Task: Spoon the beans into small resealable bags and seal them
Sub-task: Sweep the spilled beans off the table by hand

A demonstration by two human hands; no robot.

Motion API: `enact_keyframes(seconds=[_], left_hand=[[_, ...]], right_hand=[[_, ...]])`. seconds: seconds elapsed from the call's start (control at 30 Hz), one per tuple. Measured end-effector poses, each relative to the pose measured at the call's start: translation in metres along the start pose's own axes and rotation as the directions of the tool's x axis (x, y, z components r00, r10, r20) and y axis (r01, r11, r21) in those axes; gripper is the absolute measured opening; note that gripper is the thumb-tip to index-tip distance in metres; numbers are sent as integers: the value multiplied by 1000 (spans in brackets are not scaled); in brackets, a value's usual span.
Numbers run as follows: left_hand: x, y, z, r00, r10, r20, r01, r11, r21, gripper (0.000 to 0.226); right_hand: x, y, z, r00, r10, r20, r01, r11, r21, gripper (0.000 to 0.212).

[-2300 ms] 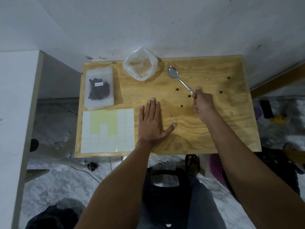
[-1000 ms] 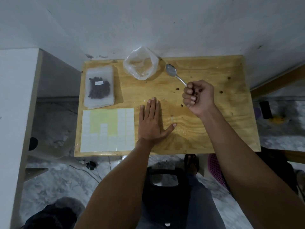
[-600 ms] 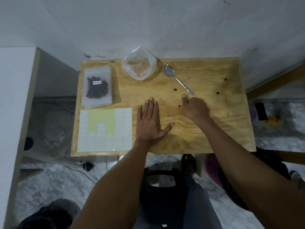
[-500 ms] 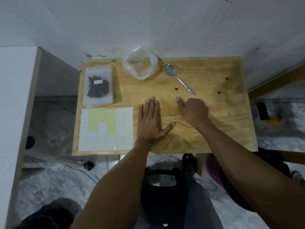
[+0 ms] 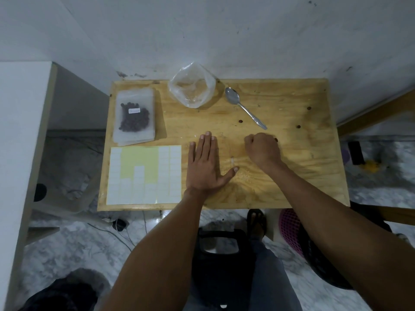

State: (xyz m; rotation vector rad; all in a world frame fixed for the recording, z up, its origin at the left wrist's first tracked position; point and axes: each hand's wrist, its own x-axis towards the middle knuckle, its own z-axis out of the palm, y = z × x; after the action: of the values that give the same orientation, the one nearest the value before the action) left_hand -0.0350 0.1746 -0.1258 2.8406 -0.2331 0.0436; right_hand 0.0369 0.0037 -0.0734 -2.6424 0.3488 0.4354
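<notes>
The pale plywood bench (image 5: pixel 292 176) fills the middle of the frame. At its lower left lies a white-and-yellow sheet of small sticker labels (image 5: pixel 143 175); above that, at upper left, a stack of frosted resealable bags (image 5: pixel 134 120) whose top one holds dark beans and a small white label. At upper centre a crumpled clear plastic bag (image 5: pixel 192 85) stands open and looks nearly empty. The left hand (image 5: pixel 205 163) lies flat on the wood, fingers straight and together. The right hand (image 5: pixel 262 150) sits knuckles-up just right of it, fingers curled under — whether they pinch anything I cannot tell. A steel spoon (image 5: pixel 244 107) rests apart, above that hand. A few loose dark beans (image 5: pixel 240 121) dot the bench near it.

The spooning seems finished, or paused — stray beans remain. Next, likely: gather them one by one, a fine pinch each, and drop them into a bag.
</notes>
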Motion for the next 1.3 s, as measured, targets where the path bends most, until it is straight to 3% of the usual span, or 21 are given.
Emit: enact_keyframes(seconds=[0.03, 0.07, 0.1, 0.17, 0.2, 0.27, 0.43, 0.5, 0.57, 0.63, 0.67, 0.7, 0.73, 0.83, 0.93, 1.3], left_hand=[[0, 0, 0, 1000, -1, -1, 1, 1000, 1, 108], [0, 1, -1, 1000, -3, 1, 3, 1000, 5, 108], [0, 1, -1, 1000, -4, 4, 4, 1000, 7, 108], [0, 0, -1, 1000, -5, 10, 5, 1000, 9, 108], [0, 1, -1, 1000, -5, 11, 5, 1000, 11, 108], [0, 1, -2, 1000, -5, 15, 5, 1000, 13, 108], [-1, 2, -4, 1000, -7, 18, 7, 1000, 5, 108], [-1, 2, -4, 1000, -11, 19, 11, 1000, 2, 108], [0, 2, -5, 999, -19, 27, 19, 1000, -1, 109], [0, 3, -5, 999, -26, 40, 26, 1000, -1, 109], [0, 3, -4, 999, -28, 43, 28, 1000, -2, 110], [1, 3, -4, 999, -30, 41, 30, 1000, -2, 110], [1, 2, -4, 999, -29, 39, 29, 1000, -3, 110], [1, 3, -3, 999, -23, 23, 23, 1000, -1, 109], [1, 2, -3, 1000, -23, 18, 23, 1000, -3, 110], [3, 3, -10, 986, -41, 159, 41, 999, 4, 111]], right_hand=[[1, 0, -2, 998, 65, 9, -65, 958, 279, 42], [3, 0, -5, 988, 143, 59, -152, 814, 561, 38], [4, -1, -8, 965, 204, 163, -255, 600, 758, 34], [2, -3, -15, 909, 184, 374, -409, 229, 883, 33], [1, -3, -18, 891, 123, 436, -450, 121, 885, 32], [1, -4, -24, 876, 18, 483, -483, 21, 875, 28], [3, -9, -33, 880, -38, 474, -475, -3, 880, 24], [7, -10, -34, 874, -11, 486, -486, 21, 874, 23], [13, -12, -33, 888, 67, 456, -460, 180, 870, 26], [21, -15, -26, 943, 157, 292, -328, 568, 755, 34], [25, -15, -22, 970, 149, 190, -235, 771, 592, 40], [28, -16, -17, 987, 117, 109, -151, 904, 399, 47], [29, -17, -12, 994, 102, 50, -111, 968, 227, 55], [34, -19, -10, 993, 99, -60, -103, 993, -61, 67], [41, -24, -13, 995, 34, -92, -52, 978, -201, 69], [47, -40, -3, 985, -168, -26, 144, 908, -393, 54]])
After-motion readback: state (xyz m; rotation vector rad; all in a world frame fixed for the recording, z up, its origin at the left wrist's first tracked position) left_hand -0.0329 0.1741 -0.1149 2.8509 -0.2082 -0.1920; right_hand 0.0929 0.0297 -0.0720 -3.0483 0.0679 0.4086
